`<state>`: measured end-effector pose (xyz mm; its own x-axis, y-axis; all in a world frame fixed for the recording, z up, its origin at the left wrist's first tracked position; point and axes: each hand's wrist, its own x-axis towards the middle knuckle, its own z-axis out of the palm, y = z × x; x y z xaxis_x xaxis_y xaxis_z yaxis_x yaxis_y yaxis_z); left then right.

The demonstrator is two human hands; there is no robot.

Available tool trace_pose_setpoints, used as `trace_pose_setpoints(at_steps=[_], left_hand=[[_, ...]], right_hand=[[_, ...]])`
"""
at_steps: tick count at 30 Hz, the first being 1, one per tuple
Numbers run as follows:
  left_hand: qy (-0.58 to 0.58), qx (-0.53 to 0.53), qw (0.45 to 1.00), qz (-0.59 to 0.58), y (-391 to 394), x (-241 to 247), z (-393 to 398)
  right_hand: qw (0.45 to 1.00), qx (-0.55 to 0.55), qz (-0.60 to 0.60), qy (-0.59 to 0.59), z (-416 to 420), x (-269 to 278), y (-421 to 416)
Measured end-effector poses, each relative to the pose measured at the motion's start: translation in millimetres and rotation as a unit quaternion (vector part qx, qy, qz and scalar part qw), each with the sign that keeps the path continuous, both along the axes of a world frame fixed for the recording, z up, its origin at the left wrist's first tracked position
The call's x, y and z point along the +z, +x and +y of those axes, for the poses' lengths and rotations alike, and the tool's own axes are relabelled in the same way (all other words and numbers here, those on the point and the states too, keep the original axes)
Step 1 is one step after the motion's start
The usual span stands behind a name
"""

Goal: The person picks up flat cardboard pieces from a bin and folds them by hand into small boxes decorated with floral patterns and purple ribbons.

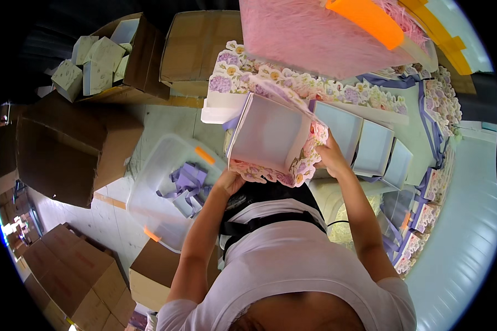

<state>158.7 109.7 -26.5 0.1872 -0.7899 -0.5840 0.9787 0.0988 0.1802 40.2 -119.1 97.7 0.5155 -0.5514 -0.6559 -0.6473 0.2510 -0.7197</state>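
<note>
Both hands hold an open floral cardboard gift box (273, 132), its pale inside facing up and its scalloped flower-printed edges spreading at the right and front. My left hand (230, 182) grips its near left corner. My right hand (331, 155) clasps its right side, the fingers partly hidden by the printed edge. Behind it lie flower-printed cut-out card pieces (225, 85) along a white edge. A purple ribbon (230, 123) shows at the box's left. To the right stand several open pale boxes (339, 128) in a row on the table.
A clear tub of pink shredded paper (290, 37) stands at the back. On the floor, a clear plastic bin (147, 173) holds purple ribboned boxes (190, 176). Cartons (203, 45) line the left, one with small patterned boxes (103, 53). More floral boxes (433, 186) line the right edge.
</note>
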Motion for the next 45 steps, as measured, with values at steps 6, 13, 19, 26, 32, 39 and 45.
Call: trace_pose_setpoints(at_steps=[6, 13, 19, 26, 32, 39, 45], left_hand=[[0.245, 0.088, 0.956, -0.134, 29.4, 9.1, 19.8], [0.095, -0.095, 0.812, -0.568, 91.3, 93.1, -13.2], [0.070, -0.162, 0.629, -0.757, 84.5, 89.3, -74.6], [0.078, -0.130, 0.718, -0.679, 90.7, 60.3, -66.9], [0.095, -0.165, 0.751, -0.633, 92.7, 63.3, -67.2], [-0.028, -0.121, 0.883, -0.452, 98.6, 83.1, -60.5], [-0.024, -0.075, 0.935, -0.346, 135.1, 68.7, -85.1]], right_hand=[[0.999, 0.027, 0.037, -0.013, -4.1, 4.7, 1.5], [0.974, 0.110, -0.018, -0.197, -17.1, -22.4, 14.5], [0.863, 0.248, -0.177, -0.402, -43.5, -4.5, 55.4], [0.896, 0.377, -0.108, -0.206, -60.5, -6.9, 80.2], [0.874, 0.431, -0.200, -0.102, -64.6, -9.3, 55.3], [0.871, 0.324, 0.091, -0.357, -18.9, -12.8, 96.6], [0.724, 0.350, -0.177, -0.567, 27.7, -10.8, 72.0]])
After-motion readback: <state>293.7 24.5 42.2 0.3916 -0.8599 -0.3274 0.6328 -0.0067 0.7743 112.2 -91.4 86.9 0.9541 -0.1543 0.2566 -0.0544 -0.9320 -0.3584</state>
